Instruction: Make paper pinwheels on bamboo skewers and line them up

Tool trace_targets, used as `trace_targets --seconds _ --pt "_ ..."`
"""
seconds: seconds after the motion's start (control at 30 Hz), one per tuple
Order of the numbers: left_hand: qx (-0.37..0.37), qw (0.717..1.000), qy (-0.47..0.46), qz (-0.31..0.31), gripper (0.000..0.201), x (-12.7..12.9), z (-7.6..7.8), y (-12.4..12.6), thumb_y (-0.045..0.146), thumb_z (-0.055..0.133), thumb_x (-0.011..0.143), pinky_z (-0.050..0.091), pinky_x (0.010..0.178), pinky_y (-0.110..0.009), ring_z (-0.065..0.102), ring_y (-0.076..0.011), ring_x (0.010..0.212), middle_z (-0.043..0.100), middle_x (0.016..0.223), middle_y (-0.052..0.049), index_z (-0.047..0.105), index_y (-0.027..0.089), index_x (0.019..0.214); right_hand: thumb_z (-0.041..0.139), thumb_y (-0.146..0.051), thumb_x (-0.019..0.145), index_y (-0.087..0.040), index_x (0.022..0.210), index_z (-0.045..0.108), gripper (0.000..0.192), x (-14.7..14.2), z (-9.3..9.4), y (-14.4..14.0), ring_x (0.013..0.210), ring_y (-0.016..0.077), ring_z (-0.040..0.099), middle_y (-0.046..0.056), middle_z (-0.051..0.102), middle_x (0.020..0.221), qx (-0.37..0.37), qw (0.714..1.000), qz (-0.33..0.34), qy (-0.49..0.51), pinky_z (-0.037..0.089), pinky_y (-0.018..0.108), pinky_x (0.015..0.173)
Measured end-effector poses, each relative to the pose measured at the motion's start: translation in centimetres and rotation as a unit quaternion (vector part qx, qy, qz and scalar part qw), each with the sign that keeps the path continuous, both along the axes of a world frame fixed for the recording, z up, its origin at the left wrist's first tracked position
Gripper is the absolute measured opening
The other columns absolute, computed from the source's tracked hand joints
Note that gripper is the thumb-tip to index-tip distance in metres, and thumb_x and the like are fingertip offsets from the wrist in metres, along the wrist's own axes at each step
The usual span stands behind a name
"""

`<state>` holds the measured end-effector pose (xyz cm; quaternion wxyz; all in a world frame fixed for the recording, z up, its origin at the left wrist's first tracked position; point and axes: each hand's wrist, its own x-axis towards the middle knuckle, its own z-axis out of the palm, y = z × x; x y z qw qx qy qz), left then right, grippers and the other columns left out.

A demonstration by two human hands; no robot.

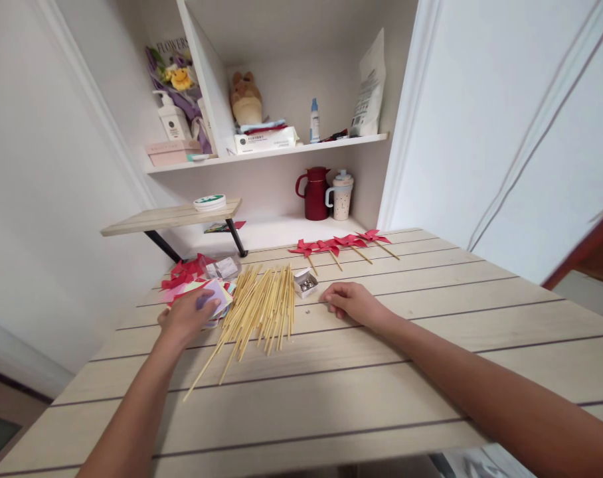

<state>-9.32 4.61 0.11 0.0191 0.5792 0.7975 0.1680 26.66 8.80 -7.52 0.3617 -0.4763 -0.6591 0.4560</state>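
Note:
My left hand [186, 317] rests on a stack of coloured paper squares [220, 297] at the left of the wooden table [381, 372], fingers touching the top purple sheet. My right hand [350, 302] lies flat on the table, fingers curled, just right of a small open box of pins [305, 283]. Between both hands lies a pile of several thin wooden sticks [259, 309]. Several finished red paper pinwheels [339, 244] on sticks lie in a row at the table's far edge.
Red folded paper pieces [184, 271] and a clear packet [224, 267] lie behind the paper stack. A small raised shelf [169, 217] carries a round tin. Beyond the table, a red jug [315, 192], a mug, and wall shelves with bottles and a plush toy.

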Motion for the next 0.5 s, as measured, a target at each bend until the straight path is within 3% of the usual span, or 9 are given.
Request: trace_targets --seconds 0.2,0.4,0.5 --pt "0.009 0.999 0.030 -0.013 0.047 -0.34 -0.90 0.25 0.054 0.063 0.078 0.027 0.106 -0.061 0.056 -0.0365 0.122 0.067 0.130 -0.008 0.068 0.030 0.118 0.060 -0.034 0.082 -0.017 0.083 0.067 0.018 -0.08 0.22 -0.16 0.052 0.0108 0.053 0.001 0.063 0.066 -0.013 1.000 -0.006 0.000 0.038 0.021 0.045" --pt "0.013 1.000 0.021 -0.011 0.040 -0.16 -0.77 -0.02 0.053 0.046 0.090 0.028 0.103 -0.059 0.059 -0.0348 0.116 0.073 0.114 -0.005 0.071 0.027 0.109 0.059 -0.032 0.082 -0.017 0.084 0.067 0.016 -0.08 0.43 -0.32 0.054 0.0108 0.053 0.001 0.062 0.067 -0.015 1.000 -0.001 0.009 0.039 0.021 0.047" --pt "0.009 0.999 0.030 -0.024 0.043 0.10 -0.69 -0.19 0.057 0.049 0.088 0.024 0.104 -0.061 0.056 -0.0356 0.119 0.069 0.124 -0.007 0.069 0.027 0.111 0.060 -0.033 0.081 -0.017 0.083 0.067 0.017 -0.05 0.35 -0.25 0.053 0.0108 0.053 0.001 0.063 0.067 -0.012 1.000 -0.002 0.005 0.040 0.022 0.048"
